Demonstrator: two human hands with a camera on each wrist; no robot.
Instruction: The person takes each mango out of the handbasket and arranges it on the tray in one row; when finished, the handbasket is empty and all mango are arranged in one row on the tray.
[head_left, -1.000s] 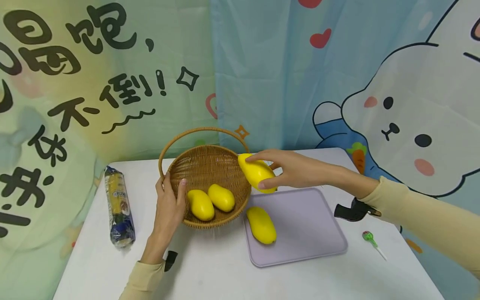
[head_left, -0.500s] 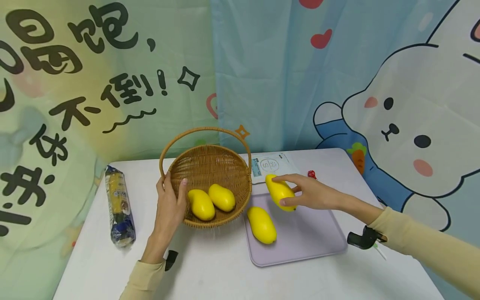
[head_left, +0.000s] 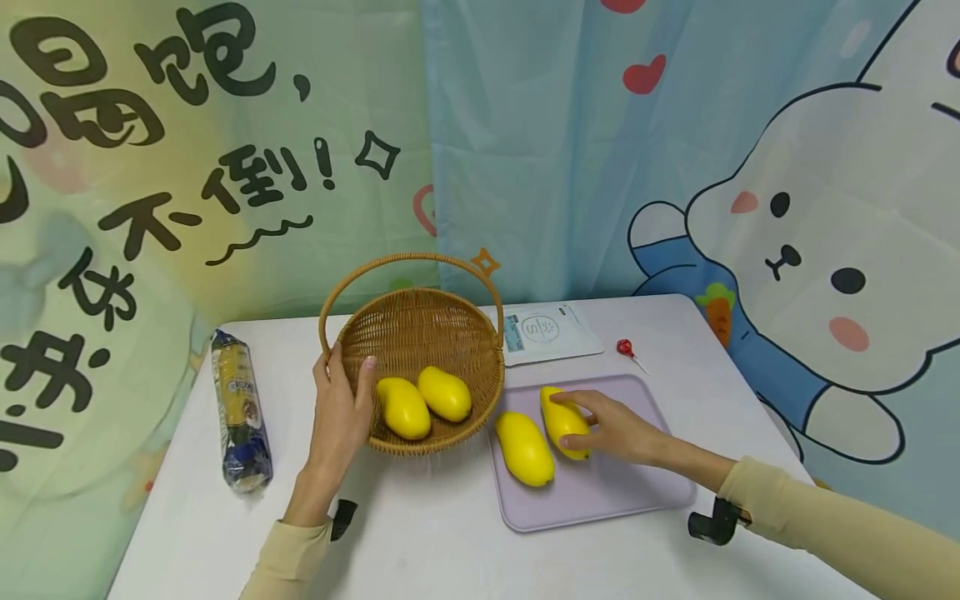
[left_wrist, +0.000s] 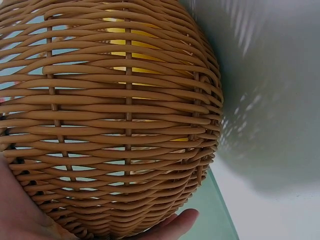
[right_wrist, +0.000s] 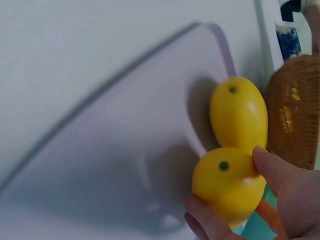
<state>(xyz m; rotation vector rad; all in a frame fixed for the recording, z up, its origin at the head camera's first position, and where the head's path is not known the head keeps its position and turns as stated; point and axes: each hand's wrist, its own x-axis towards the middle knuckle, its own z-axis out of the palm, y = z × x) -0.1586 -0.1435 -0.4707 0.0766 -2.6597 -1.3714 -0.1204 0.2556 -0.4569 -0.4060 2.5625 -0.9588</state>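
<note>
My left hand (head_left: 341, 417) grips the left rim of a tilted wicker basket (head_left: 420, 325), thumb inside it. Two yellow mangoes, one at the left (head_left: 403, 408) and one at the right (head_left: 445, 394), lie in the basket. Over a pale purple tray (head_left: 615, 500), my right hand (head_left: 618, 425) holds another mango (head_left: 558, 421) between thumb and fingers; whether it touches the tray I cannot tell. Just left of it a further mango (head_left: 523, 450) lies on the tray. The left wrist view shows mostly the basket's woven outside (left_wrist: 115, 115), with yellow behind the gaps.
A long blue and yellow packet (head_left: 240, 412) lies at the table's left. Behind the tray are a flat white packet (head_left: 551, 333) and a red lollipop (head_left: 625, 347). A printed curtain (head_left: 517, 167) hangs along the back edge of the white table (head_left: 420, 542).
My right hand has carried its mango from beside the basket's right rim down and rightward to the tray, next to the mango there. The left hand and basket have stayed in place.
</note>
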